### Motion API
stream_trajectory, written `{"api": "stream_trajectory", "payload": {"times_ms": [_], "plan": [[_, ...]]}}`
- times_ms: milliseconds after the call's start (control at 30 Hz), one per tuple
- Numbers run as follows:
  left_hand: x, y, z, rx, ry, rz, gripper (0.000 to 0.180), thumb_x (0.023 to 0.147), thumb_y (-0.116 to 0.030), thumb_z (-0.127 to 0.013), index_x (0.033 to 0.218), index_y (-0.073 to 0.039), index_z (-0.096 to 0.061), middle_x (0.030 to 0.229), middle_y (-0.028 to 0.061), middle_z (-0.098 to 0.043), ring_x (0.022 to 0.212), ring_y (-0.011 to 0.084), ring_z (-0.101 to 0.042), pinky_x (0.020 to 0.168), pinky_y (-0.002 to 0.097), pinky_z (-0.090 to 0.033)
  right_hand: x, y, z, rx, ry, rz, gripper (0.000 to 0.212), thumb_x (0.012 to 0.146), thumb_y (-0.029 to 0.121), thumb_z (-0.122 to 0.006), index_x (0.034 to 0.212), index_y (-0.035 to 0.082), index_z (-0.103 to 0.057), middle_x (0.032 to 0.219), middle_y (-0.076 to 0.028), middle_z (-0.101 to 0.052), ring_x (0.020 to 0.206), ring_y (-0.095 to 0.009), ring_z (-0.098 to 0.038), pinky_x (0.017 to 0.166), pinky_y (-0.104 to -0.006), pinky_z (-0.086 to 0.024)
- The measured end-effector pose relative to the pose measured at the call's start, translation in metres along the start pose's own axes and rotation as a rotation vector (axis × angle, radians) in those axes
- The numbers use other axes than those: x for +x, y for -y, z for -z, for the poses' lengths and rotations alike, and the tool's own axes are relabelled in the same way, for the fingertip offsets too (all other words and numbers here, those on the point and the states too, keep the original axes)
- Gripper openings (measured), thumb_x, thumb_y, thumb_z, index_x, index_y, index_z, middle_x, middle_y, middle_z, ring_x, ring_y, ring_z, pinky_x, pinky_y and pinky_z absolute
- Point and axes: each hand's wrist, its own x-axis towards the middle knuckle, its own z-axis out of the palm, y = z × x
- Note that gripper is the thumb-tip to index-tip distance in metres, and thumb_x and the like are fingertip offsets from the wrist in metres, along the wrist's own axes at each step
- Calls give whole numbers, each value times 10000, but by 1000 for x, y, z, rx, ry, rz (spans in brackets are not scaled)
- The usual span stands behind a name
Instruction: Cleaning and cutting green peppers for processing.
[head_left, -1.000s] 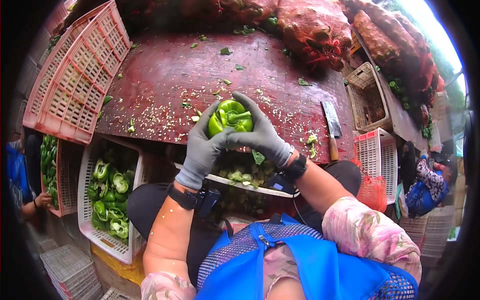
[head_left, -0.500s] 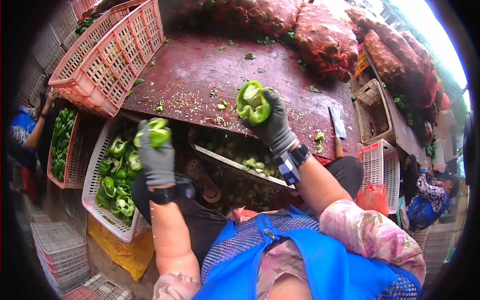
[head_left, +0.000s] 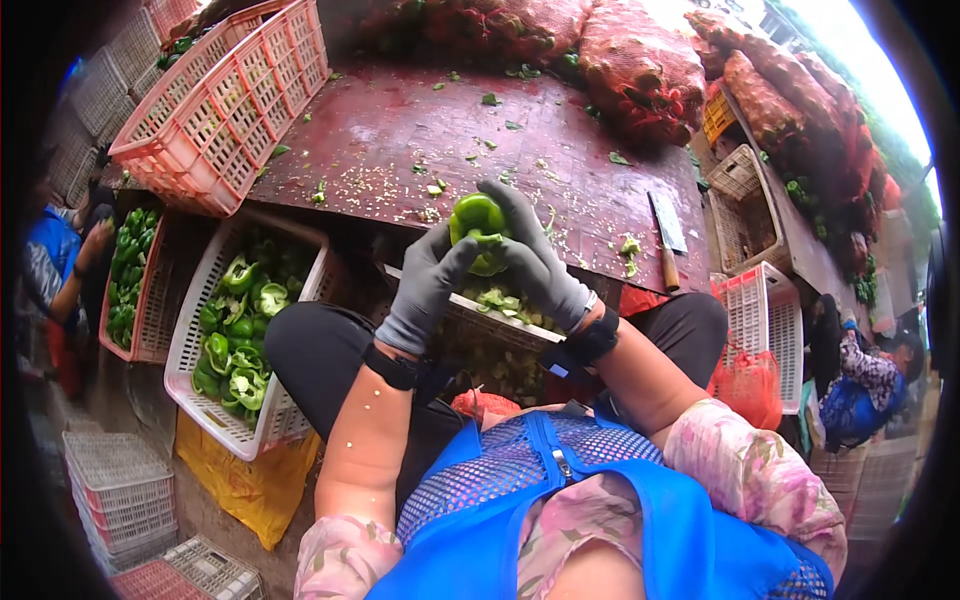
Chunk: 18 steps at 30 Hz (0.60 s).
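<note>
Both my hands wear grey gloves and meet in front of me at the near edge of the red tabletop. Between them is a green bell pepper (head_left: 478, 217). My right hand (head_left: 537, 262) wraps its far and right side. The fingers of my left hand (head_left: 428, 285) pinch at the pepper from the near left, partly hiding it. Cut bell peppers (head_left: 240, 345) fill part of a white crate (head_left: 180, 385) to my left. Below my hands, a pale-edged container (head_left: 535, 327) holds green scraps. A cleaver (head_left: 667, 235) with a wooden handle lies on the table to the right.
Seeds and bits of pepper are scattered over the red table (head_left: 400, 120). A pink crate (head_left: 235, 110) stands at its far left, and filled mesh sacks (head_left: 645, 70) lie along the back. Stacked crates (head_left: 125, 490) are at lower left. Other people (head_left: 865, 385) sit at both sides.
My left hand has moved from above the white crate to the pepper in my right hand, and the pepper piece it held is gone from it. My right hand has come lower.
</note>
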Motion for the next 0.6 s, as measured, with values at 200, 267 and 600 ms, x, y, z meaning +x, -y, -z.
{"api": "stream_trajectory", "payload": {"times_ms": [200,267,600], "plan": [[-1,7,-16,255,159,28,464,824,-165,-771,1226,-34,-579,1087,60,-628,1004,159,-612,859,297,-496,-21,1,6,600,1,-293,604,930,271,-497,1455,9,-353,1371,-121,-481,1260,-200,-479,1079,-330,-360],[-2,20,-18,554,145,-98,494,786,-157,-790,1220,-50,-579,1044,67,-609,992,191,-603,856,335,-488,-25,0,15,589,51,-354,630,903,241,-594,1451,27,-371,1284,-89,-536,1166,-158,-531,1016,-295,-415],[-2,21,-31,664,85,-173,392,729,-62,-720,1096,-28,-585,1004,168,-625,930,320,-631,827,403,-500,-22,-7,9,216,-1,-379,581,790,71,-758,1324,57,-530,1087,-22,-609,969,-94,-582,865,-264,-499]]}}
